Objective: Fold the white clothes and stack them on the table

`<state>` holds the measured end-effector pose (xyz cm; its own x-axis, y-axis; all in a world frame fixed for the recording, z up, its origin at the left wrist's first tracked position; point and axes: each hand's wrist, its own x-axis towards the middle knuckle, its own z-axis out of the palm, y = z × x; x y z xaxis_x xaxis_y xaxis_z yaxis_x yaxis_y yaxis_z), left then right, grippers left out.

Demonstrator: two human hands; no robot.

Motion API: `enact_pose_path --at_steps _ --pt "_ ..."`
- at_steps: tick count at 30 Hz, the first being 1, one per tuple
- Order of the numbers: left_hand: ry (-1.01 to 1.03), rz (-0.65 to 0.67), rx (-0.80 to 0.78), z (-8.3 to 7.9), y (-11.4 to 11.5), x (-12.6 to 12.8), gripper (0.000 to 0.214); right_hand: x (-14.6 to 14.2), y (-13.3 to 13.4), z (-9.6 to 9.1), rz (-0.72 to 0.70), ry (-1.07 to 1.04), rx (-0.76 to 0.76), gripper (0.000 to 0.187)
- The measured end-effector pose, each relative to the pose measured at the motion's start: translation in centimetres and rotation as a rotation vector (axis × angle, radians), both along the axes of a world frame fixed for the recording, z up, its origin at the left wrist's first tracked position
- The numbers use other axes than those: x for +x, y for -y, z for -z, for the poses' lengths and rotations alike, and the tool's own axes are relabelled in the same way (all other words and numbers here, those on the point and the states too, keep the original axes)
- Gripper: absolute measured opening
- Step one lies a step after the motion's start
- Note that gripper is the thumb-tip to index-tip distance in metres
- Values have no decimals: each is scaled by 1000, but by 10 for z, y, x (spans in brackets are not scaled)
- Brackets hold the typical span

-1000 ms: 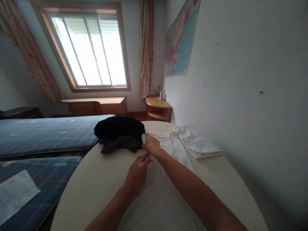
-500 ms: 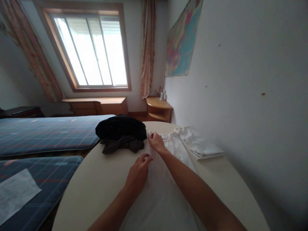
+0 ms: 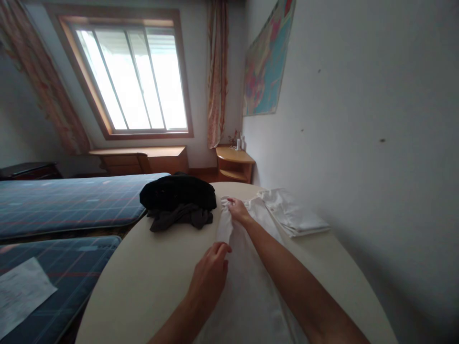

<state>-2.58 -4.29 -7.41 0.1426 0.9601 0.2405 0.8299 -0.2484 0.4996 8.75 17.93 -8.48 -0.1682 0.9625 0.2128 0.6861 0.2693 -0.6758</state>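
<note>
White trousers (image 3: 251, 282) lie lengthwise on the round cream table (image 3: 150, 267), with the waistband at the far end. My right hand (image 3: 238, 210) is closed on the waistband's left part, where the cloth is bunched and folded over. Nearer to me, my left hand (image 3: 211, 267) is at the left edge of the trousers, its fingers curled in around the cloth edge; the fingertips are partly hidden. To the right lies a folded white garment (image 3: 292, 212). A black bundle of clothing (image 3: 177, 191) rests left of the waistband, with dark grey cloth (image 3: 181, 217) beneath it.
Two plaid mattresses (image 3: 71, 200) are on the left, and a sheet of paper (image 3: 25, 291) lies on the nearer one. A white wall (image 3: 358, 181) runs close along the table's right side. Beyond the table stand a wooden corner shelf (image 3: 234, 155) and a low desk (image 3: 143, 157).
My right hand has shifted right, bringing the left part of the waistband inward. My left hand has come slightly nearer to me and its fingers have closed in at the cloth edge.
</note>
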Motion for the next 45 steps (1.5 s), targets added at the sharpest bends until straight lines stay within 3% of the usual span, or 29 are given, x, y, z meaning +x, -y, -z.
enact_pose_path --at_steps 5,11,15,18,21,25,29,33,37,45 --pt "102 112 27 12 1 6 48 14 4 5 17 85 -1 56" --pt "145 232 35 10 1 10 35 24 9 2 61 229 60 50" --pt "67 250 65 11 -2 11 33 24 16 0 60 330 120 43" --pt "-47 189 80 15 -4 11 47 18 12 -2 38 379 128 41" --pt "-128 179 -10 20 -4 11 63 10 1 -5 36 413 98 39" --pt "-182 217 -119 19 -1 12 61 0 -17 -8 79 434 43 40" --pt "-232 227 -186 12 0 11 59 -9 -32 -8 134 440 -10 44" --pt "-275 234 -239 7 1 11 61 -14 -46 -10 168 405 -47 30" --pt "-275 232 -256 5 0 13 60 -11 -63 -15 186 289 -74 38" --pt "-252 226 -250 7 1 13 60 -5 -77 -10 81 115 -74 41"
